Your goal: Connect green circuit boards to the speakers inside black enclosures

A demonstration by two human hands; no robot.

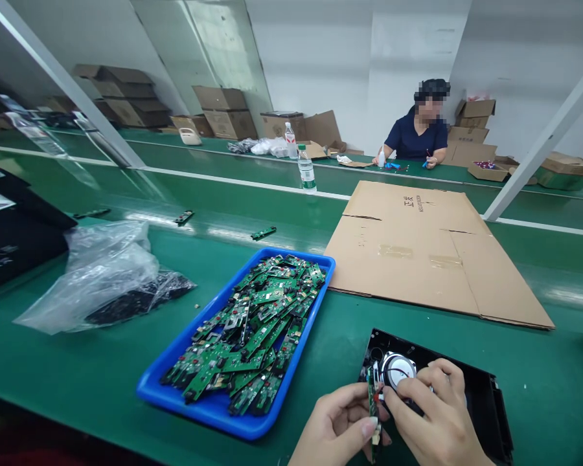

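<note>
My left hand (337, 424) pinches a small green circuit board (372, 396) held upright at the left edge of a black plastic housing (486, 401). My right hand (434, 417) rests over the housing, its fingers on the round silver speaker (394, 367) set inside and touching the board. The housing lies flat on the green table near its front edge. A blue tray (208, 404) heaped with several green circuit boards (257, 323) sits just left of my hands.
A flattened cardboard sheet (418, 249) lies behind the housing. A clear plastic bag (102, 275) with dark parts sits at left, beside black units (10, 233). Loose boards (263, 232) and a water bottle (306, 168) lie farther back. Another person (420, 133) works at the far bench among cardboard boxes.
</note>
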